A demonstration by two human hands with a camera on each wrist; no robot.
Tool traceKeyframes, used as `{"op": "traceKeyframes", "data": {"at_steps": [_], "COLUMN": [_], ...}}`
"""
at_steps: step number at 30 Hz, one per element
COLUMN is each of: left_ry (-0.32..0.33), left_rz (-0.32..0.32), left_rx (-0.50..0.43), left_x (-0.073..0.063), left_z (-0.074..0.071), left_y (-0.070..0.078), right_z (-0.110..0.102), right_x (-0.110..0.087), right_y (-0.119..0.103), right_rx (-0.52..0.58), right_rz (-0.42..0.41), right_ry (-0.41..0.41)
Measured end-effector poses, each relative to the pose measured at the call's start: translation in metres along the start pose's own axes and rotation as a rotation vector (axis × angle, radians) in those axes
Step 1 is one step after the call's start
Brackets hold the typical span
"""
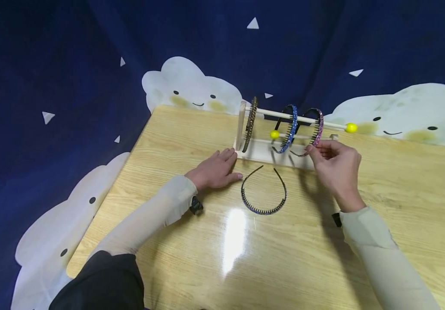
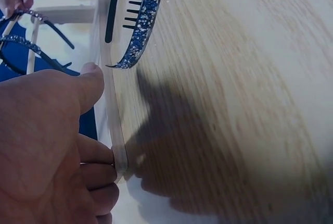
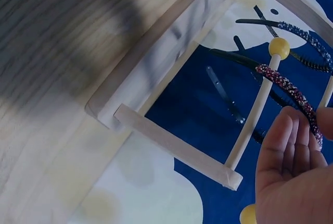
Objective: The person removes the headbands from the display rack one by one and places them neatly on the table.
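A wooden headband rack [image 1: 262, 153] stands toward the table's back, with a brown headband [image 1: 250, 125], a blue headband [image 1: 293, 129] and a pink glittery headband [image 1: 318, 127] hanging from its upper rod. My right hand [image 1: 336, 165] pinches the lower part of the pink headband between thumb and fingers, seen also in the right wrist view at the pink headband [image 3: 291, 89]. My left hand [image 1: 218, 168] lies with fingers extended, fingertips at the left end of the rack's base. Beside its thumb, another toothed headband [image 1: 264, 212] lies on the table, its tips toward the rack.
The rack's upper rod ends in a yellow ball [image 1: 351, 128]; a lower rod ends in another yellow ball [image 1: 274, 134]. Behind the wooden table [image 1: 191, 142] hangs a dark blue cloth [image 1: 296, 47] printed with white clouds and triangles.
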State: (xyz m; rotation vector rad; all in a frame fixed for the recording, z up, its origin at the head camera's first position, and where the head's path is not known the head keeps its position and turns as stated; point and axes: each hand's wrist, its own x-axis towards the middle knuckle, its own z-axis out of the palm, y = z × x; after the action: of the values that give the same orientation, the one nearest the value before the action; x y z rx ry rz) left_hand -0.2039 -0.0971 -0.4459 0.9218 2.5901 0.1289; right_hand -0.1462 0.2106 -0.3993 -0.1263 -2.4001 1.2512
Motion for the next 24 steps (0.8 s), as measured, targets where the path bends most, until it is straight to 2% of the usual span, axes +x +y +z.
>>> {"op": "traceKeyframes", "data": {"at_steps": [9, 15, 24], "left_ry": [-0.004, -0.005, 0.022], "left_rz": [-0.006, -0.009, 0.015], "left_rx": [0.004, -0.003, 0.008], "left_x": [0.002, 0.001, 0.004], "left_z": [-0.001, 0.001, 0.001], "left_y": [0.001, 0.0, 0.0], "right_z": [-0.008, -0.01, -0.019], "right_x": [0.003, 0.003, 0.01], "right_y": [-0.006, -0.011, -0.023], "right_rx": [-0.021, -0.048, -0.063], "right_rz": [-0.026, -0.034, -0.093], "right_ry": [0.028, 0.02, 0.041]}}
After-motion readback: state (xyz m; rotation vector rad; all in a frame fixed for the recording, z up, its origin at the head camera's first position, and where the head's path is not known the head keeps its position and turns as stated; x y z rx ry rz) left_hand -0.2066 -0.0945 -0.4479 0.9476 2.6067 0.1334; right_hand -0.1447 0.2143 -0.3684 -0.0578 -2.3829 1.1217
